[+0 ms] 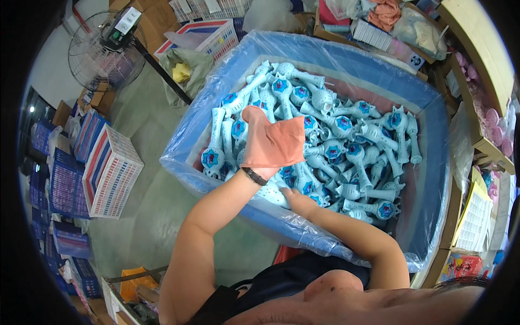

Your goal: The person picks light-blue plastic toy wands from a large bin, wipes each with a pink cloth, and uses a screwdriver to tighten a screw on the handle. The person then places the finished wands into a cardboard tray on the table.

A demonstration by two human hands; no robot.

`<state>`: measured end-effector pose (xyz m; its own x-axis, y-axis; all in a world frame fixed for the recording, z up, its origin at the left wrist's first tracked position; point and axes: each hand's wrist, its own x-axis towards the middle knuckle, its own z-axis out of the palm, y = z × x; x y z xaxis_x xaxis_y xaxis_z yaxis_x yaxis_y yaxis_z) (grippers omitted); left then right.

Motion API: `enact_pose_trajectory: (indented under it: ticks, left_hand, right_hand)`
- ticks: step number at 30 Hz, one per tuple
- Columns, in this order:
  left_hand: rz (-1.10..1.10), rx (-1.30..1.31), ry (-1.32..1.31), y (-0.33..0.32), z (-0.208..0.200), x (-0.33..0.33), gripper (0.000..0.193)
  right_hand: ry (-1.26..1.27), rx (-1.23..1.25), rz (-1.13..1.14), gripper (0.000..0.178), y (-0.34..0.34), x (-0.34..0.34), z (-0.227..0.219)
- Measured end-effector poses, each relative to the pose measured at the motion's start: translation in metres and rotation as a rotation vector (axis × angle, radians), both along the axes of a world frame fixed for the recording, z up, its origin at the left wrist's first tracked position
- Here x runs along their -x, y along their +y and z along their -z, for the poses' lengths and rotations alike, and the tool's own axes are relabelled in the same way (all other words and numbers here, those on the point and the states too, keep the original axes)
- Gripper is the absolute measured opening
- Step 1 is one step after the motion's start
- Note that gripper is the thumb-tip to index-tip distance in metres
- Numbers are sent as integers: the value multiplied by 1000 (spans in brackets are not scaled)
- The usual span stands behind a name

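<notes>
A big blue bin (336,46) lined with clear plastic holds a heap of light blue toy wands (344,123), many with a dark blue star-shaped emblem on a round head. My left hand (264,172), with a dark watch at the wrist, is over the heap's left side. An orange cloth (276,142) covers it and hides its fingers. Below that wrist, by the bin's near wall, my right hand (298,202) is closed against the dotted head of a toy wand (272,195); most of its fingers are out of sight.
At the left stand a floor fan (108,49) and a white basket with red and blue stripes (115,173), beside stacked blue crates (67,181). Cartons with bags and cloths (384,16) are beyond the bin. On the right, printed sheets (474,216) lie near pink parts (492,118).
</notes>
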<state>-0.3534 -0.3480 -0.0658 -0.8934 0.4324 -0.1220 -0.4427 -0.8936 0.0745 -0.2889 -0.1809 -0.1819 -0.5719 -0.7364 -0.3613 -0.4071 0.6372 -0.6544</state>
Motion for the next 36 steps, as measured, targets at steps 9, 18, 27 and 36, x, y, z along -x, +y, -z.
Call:
enact_pose_trajectory:
  ticks: [9,18,27,36]
  left_hand:
    - [-21,-1332,-564,-16,27,20,8]
    - [-290,538,67,24,0,-21,49]
    - [339,320,540,263,-21,-169,46]
    - [384,500,752,303,-75,-228,29]
  right_hand:
    - [-755,265,669,33,167,4,-148]
    - [-667,823,1274,51,248,-180,-181]
    - [-241,552,1159,46,220,-255,-147]
    - [-400,688,936,33,249,-343,-134]
